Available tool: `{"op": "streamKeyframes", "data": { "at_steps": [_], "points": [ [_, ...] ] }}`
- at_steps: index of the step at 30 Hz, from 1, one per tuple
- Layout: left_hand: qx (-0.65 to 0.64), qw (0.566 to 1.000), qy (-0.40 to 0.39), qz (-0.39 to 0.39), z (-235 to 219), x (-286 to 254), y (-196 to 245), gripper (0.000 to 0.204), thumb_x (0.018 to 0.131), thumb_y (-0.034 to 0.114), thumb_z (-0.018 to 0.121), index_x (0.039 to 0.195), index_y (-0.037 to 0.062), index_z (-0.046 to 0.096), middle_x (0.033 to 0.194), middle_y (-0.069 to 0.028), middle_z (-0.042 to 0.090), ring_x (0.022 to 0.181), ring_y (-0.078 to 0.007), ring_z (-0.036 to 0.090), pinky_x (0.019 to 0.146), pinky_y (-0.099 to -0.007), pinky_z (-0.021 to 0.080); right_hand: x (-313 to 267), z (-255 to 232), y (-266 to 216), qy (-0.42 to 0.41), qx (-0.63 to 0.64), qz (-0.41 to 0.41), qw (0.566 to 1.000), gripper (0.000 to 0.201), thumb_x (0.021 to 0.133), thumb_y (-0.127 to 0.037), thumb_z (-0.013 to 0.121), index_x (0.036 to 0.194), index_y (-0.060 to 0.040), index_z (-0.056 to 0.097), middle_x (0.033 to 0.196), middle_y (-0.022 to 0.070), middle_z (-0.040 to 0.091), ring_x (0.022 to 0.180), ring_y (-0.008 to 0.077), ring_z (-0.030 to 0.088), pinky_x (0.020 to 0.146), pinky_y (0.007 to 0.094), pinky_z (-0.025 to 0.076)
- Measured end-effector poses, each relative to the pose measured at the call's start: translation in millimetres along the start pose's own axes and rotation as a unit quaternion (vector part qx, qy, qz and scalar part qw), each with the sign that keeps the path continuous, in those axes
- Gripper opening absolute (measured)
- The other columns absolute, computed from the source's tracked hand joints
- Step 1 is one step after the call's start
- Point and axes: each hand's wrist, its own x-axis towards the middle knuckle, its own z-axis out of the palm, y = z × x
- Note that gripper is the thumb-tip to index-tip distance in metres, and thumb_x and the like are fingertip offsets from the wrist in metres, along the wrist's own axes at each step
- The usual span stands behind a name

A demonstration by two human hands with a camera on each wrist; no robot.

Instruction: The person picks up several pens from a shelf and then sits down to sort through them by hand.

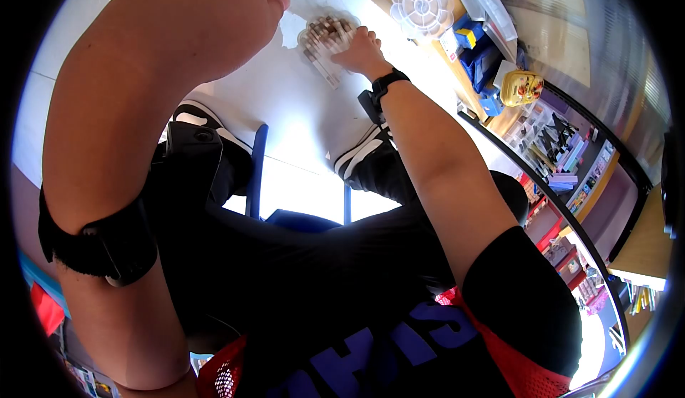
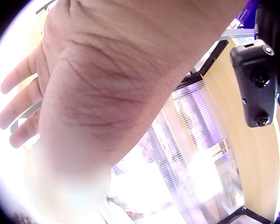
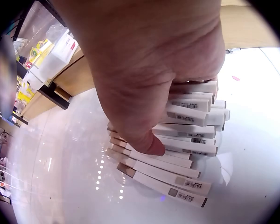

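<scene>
A loose heap of white marker pens (image 3: 163,179) lies on the glossy white floor. Their slim barrels carry barcodes, and some have brown ends. My right hand (image 1: 362,52) is over the heap, gripping some of the pens, its thumb (image 3: 151,145) bent against them in the right wrist view. The palm hides the other fingers there. My left hand (image 1: 239,23) is raised at the top left, partly cut off by the frame edge. In the left wrist view its fingers (image 2: 21,105) are extended and the palm holds nothing.
A clear flower-shaped palette (image 1: 421,4) sits on the wooden shelf at the upper right, near a yellow case (image 1: 521,88). My shoes (image 1: 360,152) are on the floor close by. Blue chair legs (image 1: 257,170) stand between them. Shelves of stationery line the right side.
</scene>
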Motion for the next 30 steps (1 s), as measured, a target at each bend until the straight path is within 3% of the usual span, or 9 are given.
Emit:
{"op": "streamKeyframes", "data": {
  "at_steps": [6,12,14,15,17,20,30],
  "points": [
    [-0.014,1.000,0.006,-0.005,-0.3,0.4,0.9,0.035,0.106,0.031,0.058,0.131,0.0062,0.063,0.088,-0.0163,0.071,0.078,-0.0259,0.071,0.075,-0.0389,0.055,4.9,0.2,5.6,-0.012,0.010,0.003,1.000,0.092,0.066,-0.042,0.086,0.136,0.0047,0.048,0.131,0.0255,0.056,0.127,0.0438,0.054,0.104,0.0491,0.053],
    [-0.018,1.000,-0.004,-0.007,-2.2,1.8,1.8,0.036,0.106,0.031,0.058,0.131,0.0061,0.063,0.089,-0.0164,0.071,0.078,-0.0265,0.071,0.076,-0.0392,0.055,12.3,-5.1,9.1,-0.075,0.031,0.015,0.997,0.090,0.068,-0.041,0.084,0.138,0.0048,0.050,0.135,0.0252,0.056,0.130,0.0450,0.052,0.107,0.0477,0.051],
    [-0.016,1.000,-0.006,-0.009,-3.3,1.1,3.8,0.036,0.106,0.031,0.058,0.131,0.0061,0.063,0.089,-0.0163,0.071,0.078,-0.0263,0.071,0.077,-0.0391,0.055,13.4,-6.6,12.2,-0.086,0.067,0.012,0.994,0.086,0.069,-0.040,0.083,0.136,0.0056,0.053,0.129,0.0251,0.063,0.124,0.0413,0.060,0.103,0.0440,0.053],
    [-0.013,1.000,-0.008,-0.011,-3.9,0.8,4.6,0.036,0.106,0.031,0.058,0.131,0.0061,0.063,0.090,-0.0163,0.072,0.079,-0.0261,0.071,0.077,-0.0391,0.055,15.9,-5.0,15.6,-0.085,0.066,0.012,0.994,0.086,0.069,-0.040,0.083,0.136,0.0056,0.053,0.129,0.0251,0.063,0.124,0.0413,0.060,0.103,0.0440,0.053],
    [-0.016,1.000,-0.008,-0.012,-5.1,0.6,5.7,0.036,0.106,0.031,0.058,0.131,0.0060,0.063,0.090,-0.0163,0.072,0.079,-0.0260,0.071,0.077,-0.0392,0.055,18.5,-4.3,19.2,-0.073,0.115,-0.028,0.990,0.075,0.068,-0.039,0.081,0.123,0.0084,0.062,0.109,0.0234,0.073,0.101,0.0333,0.073,0.088,0.0394,0.059],
    [-0.017,1.000,-0.008,-0.011,-1.5,1.6,4.0,0.037,0.106,0.032,0.058,0.132,0.0060,0.063,0.091,-0.0161,0.072,0.079,-0.0257,0.071,0.077,-0.0391,0.055,15.9,-5.4,22.7,-0.061,0.156,-0.038,0.985,0.065,0.071,-0.038,0.080,0.116,0.0064,0.067,0.105,0.0220,0.074,0.100,0.0319,0.073,0.088,0.0393,0.058],
    [-0.021,1.000,-0.020,-0.009,-3.9,1.5,5.7,0.036,0.106,0.032,0.057,0.130,0.0064,0.063,0.096,-0.0180,0.073,0.084,-0.0272,0.072,0.082,-0.0398,0.055,3.0,-14.5,20.0,-0.008,0.113,-0.046,0.993,0.054,0.072,-0.034,0.077,0.110,0.0047,0.070,0.104,0.0255,0.074,0.101,0.0366,0.073,0.091,0.0404,0.057]
  ]
}}
